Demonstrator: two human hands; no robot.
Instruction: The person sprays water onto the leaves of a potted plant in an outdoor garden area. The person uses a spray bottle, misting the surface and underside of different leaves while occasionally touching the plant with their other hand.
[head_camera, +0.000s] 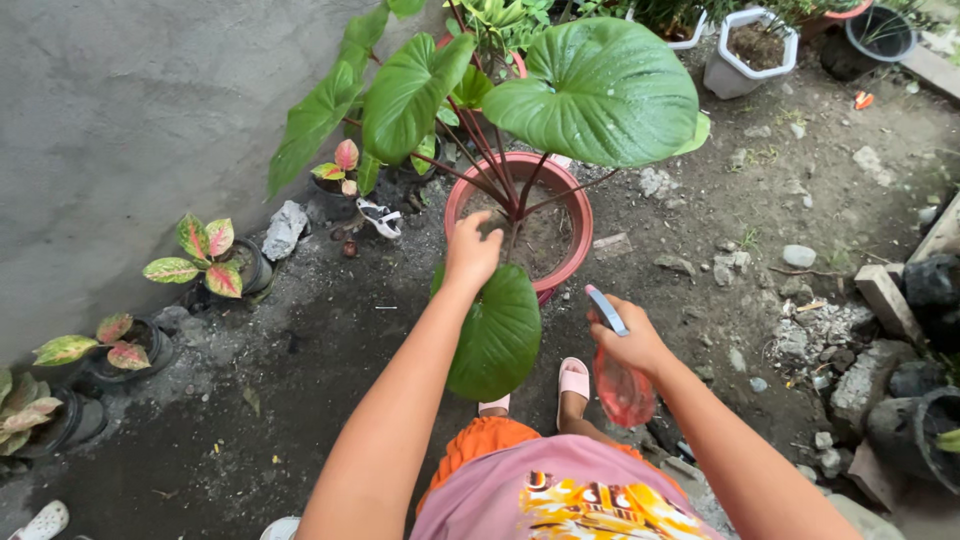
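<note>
Beside one round terracotta-red plastic pot (571, 215) on dirt ground (330, 330), left hand (471, 251) pinches a stem; right hand (627, 340) grips one red spray bottle (622, 385); three small pots line the grey wall (100, 120).

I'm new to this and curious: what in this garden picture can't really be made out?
Head view:
- Left hand: fingertips hidden in the red pot.
- Spray bottle: its body is partly covered by the right hand.
- Soil mostly hidden by the big leaves.
- Dark pot: cut off by the right edge.
</note>
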